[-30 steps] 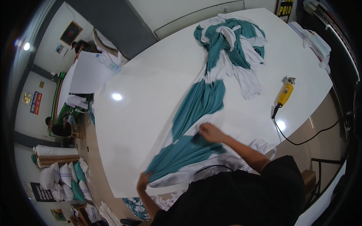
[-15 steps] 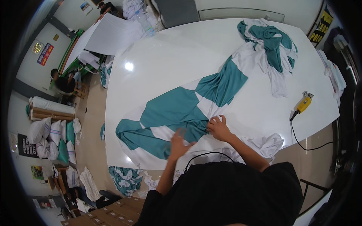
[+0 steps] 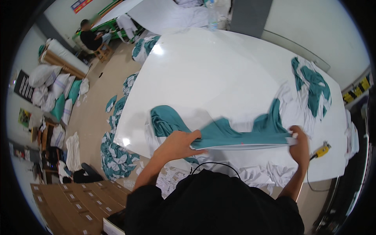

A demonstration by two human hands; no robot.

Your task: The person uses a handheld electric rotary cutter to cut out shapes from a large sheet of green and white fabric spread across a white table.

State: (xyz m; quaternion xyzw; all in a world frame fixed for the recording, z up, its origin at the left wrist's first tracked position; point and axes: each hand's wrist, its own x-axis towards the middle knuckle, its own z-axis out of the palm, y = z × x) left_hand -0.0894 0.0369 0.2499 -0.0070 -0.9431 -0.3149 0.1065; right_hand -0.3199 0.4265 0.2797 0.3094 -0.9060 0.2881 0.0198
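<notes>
A length of green and white fabric (image 3: 243, 138) is stretched between my two hands near the front edge of the white table. My left hand (image 3: 178, 144) is closed on its left end, thumb on top. At the right end my right hand (image 3: 299, 145) pinches a white corner. Between them the edge runs nearly straight, with a white underside showing below. Looser green folds (image 3: 166, 119) lie behind my left hand. Toward the far right the cloth trails into a crumpled green and white heap (image 3: 315, 90).
On the right of the table (image 3: 211, 74) lies a yellow corded handheld tool (image 3: 322, 150). White cloth (image 3: 270, 172) bunches at the front edge. Cut scraps pile on the floor (image 3: 115, 156) at left. A water bottle (image 3: 212, 15) stands at the back; a person (image 3: 92, 35) sits far left.
My hands have moved apart and now pull the cloth edge taut between them. The fabric is gathered toward me. The view has turned, shifting the table and room.
</notes>
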